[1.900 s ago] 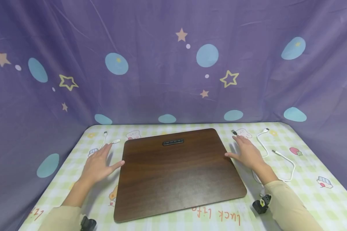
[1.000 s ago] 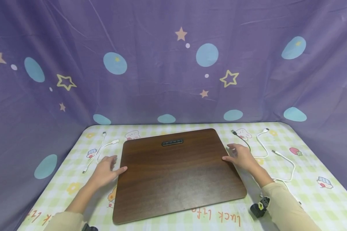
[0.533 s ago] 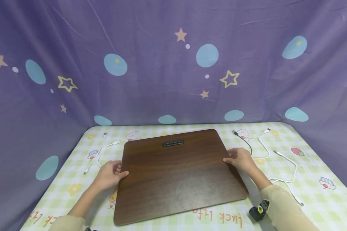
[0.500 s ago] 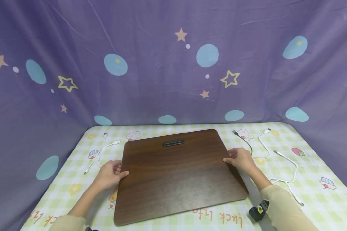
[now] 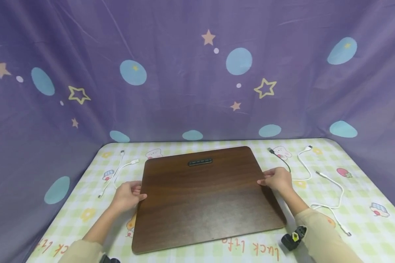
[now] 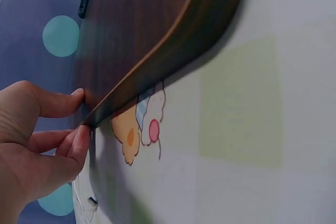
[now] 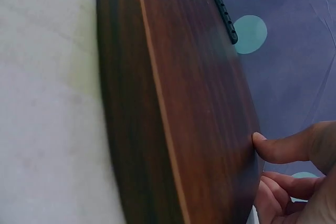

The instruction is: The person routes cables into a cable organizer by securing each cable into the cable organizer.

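Observation:
A large dark brown wooden board with rounded corners lies slightly askew over the table, between my hands. Near its far edge sits a black slotted cable clip strip. My left hand pinches the board's left edge, thumb on the top face and fingers curled at the rim. At the right edge, my right hand grips in the same way, its thumb flat on the top face. Both wrist views show the rim held between thumb and fingers. Whether the board is off the cloth cannot be told.
White USB cables lie beyond my left hand. Several more cables, white and one black-ended, lie to the right. A checked tablecloth covers the table; a purple curtain hangs behind and at the sides.
Both hands were spread beside the board; they have drawn inward and nearer to me, and the fingers have curled round its side edges. The view has shifted slightly.

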`<act>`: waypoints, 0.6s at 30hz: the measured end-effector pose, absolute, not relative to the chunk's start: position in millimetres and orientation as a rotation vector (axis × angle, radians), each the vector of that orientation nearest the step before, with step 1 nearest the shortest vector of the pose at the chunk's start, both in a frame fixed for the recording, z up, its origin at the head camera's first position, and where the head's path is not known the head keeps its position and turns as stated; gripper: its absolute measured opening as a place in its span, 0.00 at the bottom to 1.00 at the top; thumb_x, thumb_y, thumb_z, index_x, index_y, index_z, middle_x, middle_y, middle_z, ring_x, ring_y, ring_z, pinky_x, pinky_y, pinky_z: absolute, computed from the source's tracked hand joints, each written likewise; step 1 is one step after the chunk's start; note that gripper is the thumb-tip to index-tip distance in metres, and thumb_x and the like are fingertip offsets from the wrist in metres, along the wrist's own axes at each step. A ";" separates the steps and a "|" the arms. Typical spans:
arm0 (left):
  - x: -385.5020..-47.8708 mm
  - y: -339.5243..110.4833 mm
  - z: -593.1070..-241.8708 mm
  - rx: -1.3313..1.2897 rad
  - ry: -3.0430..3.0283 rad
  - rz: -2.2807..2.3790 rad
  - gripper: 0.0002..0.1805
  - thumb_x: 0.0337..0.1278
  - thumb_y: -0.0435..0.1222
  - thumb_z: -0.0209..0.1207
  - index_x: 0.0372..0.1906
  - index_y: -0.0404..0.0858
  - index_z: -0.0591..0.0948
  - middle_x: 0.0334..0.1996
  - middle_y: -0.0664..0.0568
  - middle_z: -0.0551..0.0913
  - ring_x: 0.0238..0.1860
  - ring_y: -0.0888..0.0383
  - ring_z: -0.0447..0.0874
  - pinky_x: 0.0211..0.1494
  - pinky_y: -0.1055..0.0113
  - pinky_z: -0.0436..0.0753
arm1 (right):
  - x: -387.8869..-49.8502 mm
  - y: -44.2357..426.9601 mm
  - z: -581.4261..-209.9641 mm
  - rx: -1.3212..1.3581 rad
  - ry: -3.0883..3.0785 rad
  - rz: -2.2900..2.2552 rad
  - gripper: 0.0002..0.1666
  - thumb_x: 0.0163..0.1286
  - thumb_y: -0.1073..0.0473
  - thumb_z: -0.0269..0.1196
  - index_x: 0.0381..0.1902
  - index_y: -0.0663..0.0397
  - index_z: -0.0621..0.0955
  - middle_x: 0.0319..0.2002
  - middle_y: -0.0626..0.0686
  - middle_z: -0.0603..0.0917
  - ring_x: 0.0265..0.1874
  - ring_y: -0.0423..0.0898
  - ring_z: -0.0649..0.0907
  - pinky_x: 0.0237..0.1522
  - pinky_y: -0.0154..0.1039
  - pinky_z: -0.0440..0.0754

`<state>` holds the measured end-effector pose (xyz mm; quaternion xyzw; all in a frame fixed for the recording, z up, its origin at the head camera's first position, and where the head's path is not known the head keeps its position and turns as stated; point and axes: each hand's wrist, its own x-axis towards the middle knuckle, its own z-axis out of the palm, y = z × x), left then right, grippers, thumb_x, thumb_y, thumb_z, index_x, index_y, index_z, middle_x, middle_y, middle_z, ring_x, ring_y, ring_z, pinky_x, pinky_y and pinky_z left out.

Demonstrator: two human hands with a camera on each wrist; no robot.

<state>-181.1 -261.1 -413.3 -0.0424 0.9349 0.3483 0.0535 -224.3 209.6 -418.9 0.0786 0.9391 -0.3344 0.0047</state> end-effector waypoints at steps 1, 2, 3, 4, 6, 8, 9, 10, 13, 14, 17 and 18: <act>-182.7 -260.0 -413.2 -0.133 2.837 1.074 0.33 0.51 0.31 0.66 0.61 0.20 0.69 0.51 0.29 0.79 0.46 0.45 0.82 0.54 0.53 0.83 | -224.4 211.3 -419.0 0.262 2.935 -1.051 0.26 0.45 0.54 0.76 0.41 0.64 0.85 0.36 0.59 0.89 0.42 0.59 0.86 0.54 0.54 0.78; -184.5 -259.1 -413.3 -0.137 2.832 1.091 0.33 0.51 0.30 0.66 0.61 0.20 0.69 0.52 0.29 0.78 0.48 0.44 0.82 0.55 0.53 0.83 | -224.3 212.8 -419.3 0.278 2.929 -1.055 0.26 0.45 0.53 0.76 0.41 0.63 0.86 0.36 0.58 0.89 0.44 0.60 0.86 0.55 0.55 0.77; -186.2 -258.2 -413.5 -0.141 2.830 1.101 0.33 0.51 0.30 0.65 0.61 0.20 0.69 0.53 0.28 0.78 0.49 0.42 0.81 0.55 0.53 0.83 | -224.1 214.1 -419.5 0.290 2.922 -1.061 0.26 0.45 0.53 0.76 0.41 0.63 0.86 0.36 0.58 0.89 0.45 0.61 0.85 0.55 0.55 0.77; -186.7 -258.1 -414.0 -0.147 2.827 1.110 0.32 0.51 0.30 0.65 0.61 0.21 0.69 0.53 0.28 0.77 0.49 0.41 0.81 0.55 0.52 0.83 | -223.4 214.3 -420.1 0.297 2.917 -1.067 0.26 0.45 0.53 0.76 0.41 0.63 0.86 0.36 0.58 0.89 0.45 0.61 0.85 0.56 0.55 0.77; -188.2 -257.4 -414.3 -0.152 2.830 1.118 0.32 0.51 0.29 0.65 0.61 0.21 0.70 0.54 0.28 0.77 0.51 0.39 0.81 0.56 0.52 0.83 | -222.4 214.7 -420.8 0.314 2.911 -1.077 0.26 0.45 0.53 0.76 0.41 0.62 0.86 0.37 0.58 0.89 0.46 0.60 0.85 0.56 0.55 0.77; -191.2 -256.5 -414.3 -0.140 2.828 1.127 0.32 0.51 0.29 0.65 0.61 0.21 0.70 0.55 0.27 0.77 0.52 0.38 0.80 0.56 0.52 0.83 | -221.2 215.0 -420.5 0.329 2.914 -1.079 0.26 0.46 0.52 0.76 0.41 0.62 0.86 0.37 0.57 0.89 0.46 0.60 0.85 0.56 0.54 0.77; -193.0 -255.7 -414.0 -0.133 2.827 1.130 0.32 0.51 0.29 0.65 0.61 0.21 0.70 0.55 0.27 0.77 0.53 0.37 0.80 0.56 0.52 0.82 | -220.6 215.3 -420.1 0.338 2.915 -1.078 0.26 0.46 0.52 0.76 0.41 0.62 0.86 0.37 0.57 0.89 0.47 0.60 0.85 0.56 0.54 0.77; -195.1 -255.1 -413.7 -0.125 2.825 1.136 0.32 0.51 0.29 0.65 0.61 0.21 0.70 0.55 0.27 0.77 0.53 0.37 0.80 0.57 0.52 0.82 | -219.9 215.6 -419.6 0.345 2.918 -1.074 0.26 0.46 0.52 0.76 0.41 0.62 0.86 0.37 0.57 0.89 0.47 0.60 0.85 0.55 0.54 0.77; -201.2 -253.8 -413.8 -0.111 2.816 1.148 0.32 0.50 0.28 0.65 0.61 0.20 0.69 0.55 0.26 0.76 0.53 0.37 0.80 0.57 0.52 0.82 | -218.1 216.8 -418.8 0.359 2.925 -1.051 0.26 0.46 0.52 0.76 0.41 0.61 0.86 0.37 0.57 0.89 0.48 0.61 0.84 0.54 0.53 0.78; -203.0 -253.5 -414.0 -0.111 2.814 1.152 0.32 0.50 0.28 0.65 0.61 0.20 0.69 0.55 0.26 0.76 0.53 0.37 0.80 0.57 0.52 0.82 | -217.5 217.0 -418.6 0.359 2.930 -1.042 0.26 0.45 0.51 0.76 0.41 0.61 0.86 0.37 0.57 0.89 0.48 0.61 0.83 0.53 0.52 0.78; -208.3 -253.1 -415.2 -0.112 2.812 1.149 0.32 0.50 0.28 0.64 0.61 0.20 0.69 0.55 0.26 0.77 0.53 0.37 0.80 0.57 0.52 0.82 | -215.3 217.4 -419.0 0.362 2.943 -1.022 0.26 0.45 0.51 0.76 0.40 0.61 0.87 0.37 0.57 0.89 0.47 0.61 0.84 0.50 0.50 0.79; -210.0 -253.0 -415.6 -0.112 2.811 1.149 0.32 0.50 0.27 0.64 0.61 0.20 0.69 0.55 0.27 0.77 0.53 0.37 0.80 0.57 0.52 0.82 | -214.7 217.6 -419.2 0.362 2.949 -1.016 0.26 0.45 0.51 0.76 0.40 0.61 0.87 0.37 0.57 0.89 0.47 0.61 0.84 0.50 0.50 0.79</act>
